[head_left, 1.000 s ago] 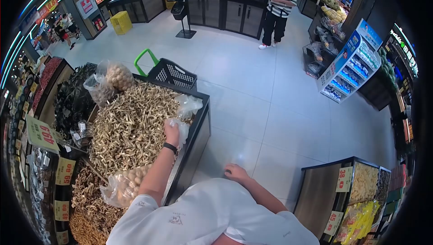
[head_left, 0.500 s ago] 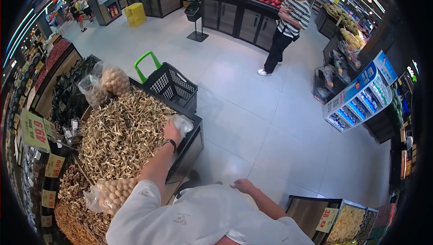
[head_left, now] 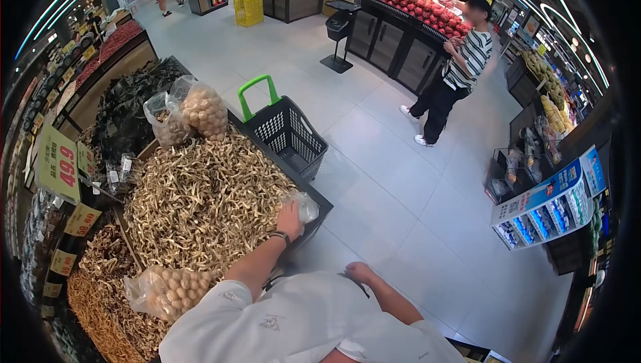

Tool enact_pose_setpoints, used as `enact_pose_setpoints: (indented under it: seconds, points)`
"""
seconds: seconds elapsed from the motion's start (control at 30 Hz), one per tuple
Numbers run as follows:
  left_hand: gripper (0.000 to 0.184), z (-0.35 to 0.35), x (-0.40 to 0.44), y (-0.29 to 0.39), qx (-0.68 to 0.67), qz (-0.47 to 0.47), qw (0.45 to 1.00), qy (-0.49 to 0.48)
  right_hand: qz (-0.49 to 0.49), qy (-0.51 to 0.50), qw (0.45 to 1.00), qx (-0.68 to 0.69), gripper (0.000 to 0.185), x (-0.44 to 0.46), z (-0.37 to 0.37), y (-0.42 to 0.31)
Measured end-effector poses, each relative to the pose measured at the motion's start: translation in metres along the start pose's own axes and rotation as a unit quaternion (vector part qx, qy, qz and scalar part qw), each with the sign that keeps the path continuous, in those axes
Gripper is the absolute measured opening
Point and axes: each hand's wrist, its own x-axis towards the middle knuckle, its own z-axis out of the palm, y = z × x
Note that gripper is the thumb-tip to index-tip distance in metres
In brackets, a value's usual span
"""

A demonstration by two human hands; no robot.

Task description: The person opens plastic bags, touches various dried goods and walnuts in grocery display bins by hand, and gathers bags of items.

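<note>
My left hand [head_left: 288, 220], with a dark band on the wrist, is at the right edge of a big pile of dried mushroom strips [head_left: 207, 196]. Its fingers are closed on a crumpled clear plastic bag [head_left: 307, 208]. Beside my waist hangs my right hand [head_left: 360, 271], its fingers curled in; anything inside them is hidden. A bag of walnuts [head_left: 177, 289] lies on the pile near my left arm. Two more filled bags [head_left: 203, 109] sit at the pile's far end.
A black basket [head_left: 290, 132] with a green handle stands against the display's far side. Price signs [head_left: 59, 162] line the left edge. A person in a striped shirt [head_left: 461, 62] stands by the red fruit stand [head_left: 417, 12]. A blue-white product rack [head_left: 547, 203] is at right.
The view has shifted, so the display and basket sit farther right and lower. My left hand stays at the plastic bag. The person in stripes has changed their leg position.
</note>
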Motion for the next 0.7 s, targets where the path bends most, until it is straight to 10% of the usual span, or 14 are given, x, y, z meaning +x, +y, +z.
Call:
enact_pose_setpoints:
  seconds: [0.7]
  points:
    - [0.080, -0.027, 0.014, 0.003, 0.087, 0.052, 0.987, -0.127, -0.060, -0.027, 0.997, 0.044, 0.036, 0.120, -0.118, 0.034]
